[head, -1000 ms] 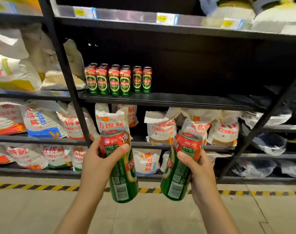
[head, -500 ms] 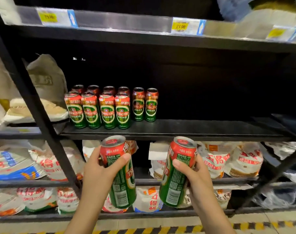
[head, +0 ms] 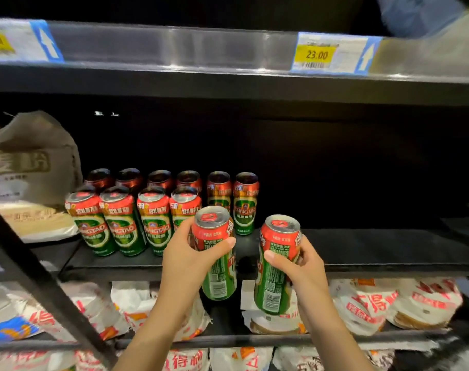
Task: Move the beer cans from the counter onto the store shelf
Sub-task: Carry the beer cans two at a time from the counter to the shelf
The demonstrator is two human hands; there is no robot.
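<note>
Just below the shelf's front edge (head: 362, 266), both hands have risen and closed in over the last second: the left hand (head: 186, 259) grips one beer can (head: 217, 253), the right hand (head: 304, 266) another (head: 277, 266), fingers wrapped round each. The shelved cans (head: 137, 220) now stand just beyond the left fingers (head: 222, 243). Placing looks imminent, probably in the front-row gap.

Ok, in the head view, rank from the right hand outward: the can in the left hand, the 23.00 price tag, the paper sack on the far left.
1. Can in the left hand, just left.
2. Price tag, above.
3. Paper sack, far left.
</note>
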